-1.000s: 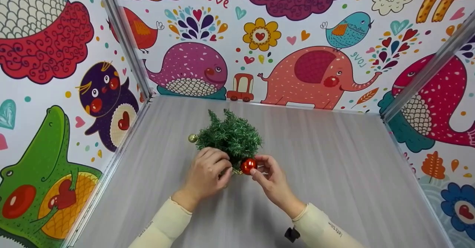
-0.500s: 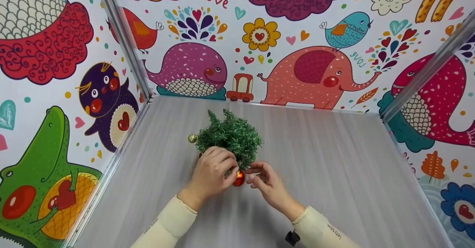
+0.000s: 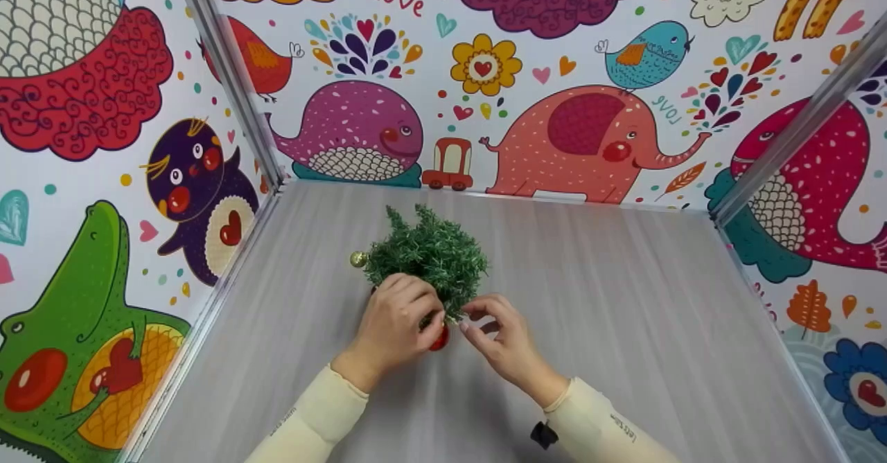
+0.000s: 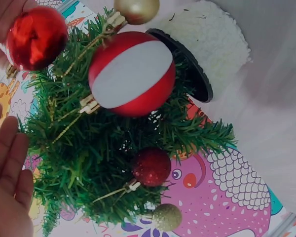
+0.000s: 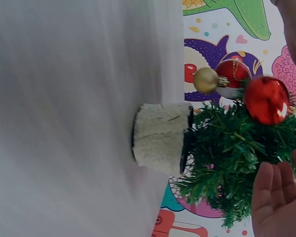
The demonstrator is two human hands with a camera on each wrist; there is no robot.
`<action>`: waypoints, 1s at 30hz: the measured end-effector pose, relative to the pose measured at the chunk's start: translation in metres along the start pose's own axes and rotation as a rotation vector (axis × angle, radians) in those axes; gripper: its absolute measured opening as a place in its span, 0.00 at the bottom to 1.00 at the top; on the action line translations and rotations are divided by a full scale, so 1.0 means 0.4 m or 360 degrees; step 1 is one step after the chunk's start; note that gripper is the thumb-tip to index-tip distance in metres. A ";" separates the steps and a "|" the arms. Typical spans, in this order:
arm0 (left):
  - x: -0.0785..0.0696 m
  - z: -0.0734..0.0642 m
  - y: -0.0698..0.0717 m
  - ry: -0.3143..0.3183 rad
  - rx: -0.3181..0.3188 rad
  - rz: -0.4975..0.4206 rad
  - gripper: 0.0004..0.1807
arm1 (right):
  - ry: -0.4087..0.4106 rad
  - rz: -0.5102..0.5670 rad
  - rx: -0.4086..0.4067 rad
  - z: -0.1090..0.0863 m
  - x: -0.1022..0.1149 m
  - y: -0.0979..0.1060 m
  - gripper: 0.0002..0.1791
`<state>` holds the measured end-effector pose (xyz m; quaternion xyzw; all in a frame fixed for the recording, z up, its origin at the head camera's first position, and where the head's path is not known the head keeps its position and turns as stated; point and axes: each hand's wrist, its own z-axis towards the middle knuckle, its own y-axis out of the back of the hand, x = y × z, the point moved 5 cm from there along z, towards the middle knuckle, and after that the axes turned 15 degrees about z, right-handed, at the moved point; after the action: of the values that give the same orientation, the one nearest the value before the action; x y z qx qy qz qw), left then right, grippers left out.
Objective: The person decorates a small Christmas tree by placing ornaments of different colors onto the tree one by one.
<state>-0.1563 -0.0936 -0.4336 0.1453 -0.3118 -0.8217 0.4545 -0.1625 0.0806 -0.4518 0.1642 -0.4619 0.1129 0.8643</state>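
A small green Christmas tree (image 3: 436,248) stands on the table in a white pot (image 5: 163,138). My left hand (image 3: 395,324) curls over its near side and seems to pinch a branch there, though the exact contact is covered. Below that thumb hangs a shiny red ball ornament (image 5: 267,100), partly hidden in the head view. My right hand (image 3: 506,342) holds its bent thumb and index finger at the branch tip beside it; whether they pinch anything is too small to tell. A red-and-white ball (image 4: 132,74) and a gold ball (image 4: 136,9) hang nearby.
Another small gold ball (image 3: 358,259) sticks out at the tree's left. A dark red ball (image 4: 151,167) hangs deeper among the branches. The grey table (image 3: 610,324) is bounded by walls with cartoon animals and metal corner rails (image 3: 232,68).
My right hand has let go of the red ball, which has dropped down and left beneath my left thumb. My left hand has shifted slightly right; the tree stays in place.
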 end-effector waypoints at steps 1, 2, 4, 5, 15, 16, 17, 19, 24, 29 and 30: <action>0.001 0.000 0.001 0.0002 0.0000 -0.0001 0.03 | 0.0042 -0.0009 0.0007 0.003 0.004 -0.001 0.12; 0.001 0.000 0.002 0.0004 0.0001 -0.0001 0.03 | 0.0072 -0.0005 0.0018 0.006 0.007 -0.003 0.12; 0.001 0.001 0.004 0.0008 0.0012 -0.0001 0.03 | 0.0120 0.0007 0.0042 0.012 0.011 -0.006 0.12; 0.002 0.002 0.005 0.0008 0.0012 -0.0002 0.03 | 0.0136 0.0013 0.0053 0.016 0.012 -0.008 0.12; -0.003 0.006 0.011 -0.0007 -0.0008 -0.0025 0.02 | 0.0122 -0.0109 0.0171 0.041 -0.079 -0.004 0.12; -0.004 0.007 0.011 -0.0011 -0.0009 -0.0024 0.02 | 0.0114 -0.0109 0.0178 0.042 -0.080 -0.003 0.12; -0.005 0.008 0.012 -0.0016 -0.0009 -0.0024 0.02 | 0.0112 -0.0105 0.0182 0.044 -0.080 -0.004 0.12; -0.006 0.008 0.012 -0.0024 -0.0007 -0.0019 0.02 | 0.0109 -0.0097 0.0200 0.045 -0.079 -0.006 0.11; -0.007 0.008 0.012 -0.0026 0.0019 0.0004 0.02 | 0.0168 -0.0074 0.0215 0.051 -0.050 -0.019 0.09; 0.000 0.001 0.010 -0.0014 0.0019 0.0017 0.02 | 0.0243 -0.0034 0.0195 0.057 0.010 -0.023 0.09; 0.002 -0.001 0.009 -0.0006 0.0020 0.0022 0.02 | 0.0248 -0.0035 0.0191 0.058 0.017 -0.023 0.09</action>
<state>-0.1541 -0.0960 -0.4317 0.1444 -0.3189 -0.8168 0.4586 -0.1732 0.0636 -0.4356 0.2114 -0.3838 0.1435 0.8874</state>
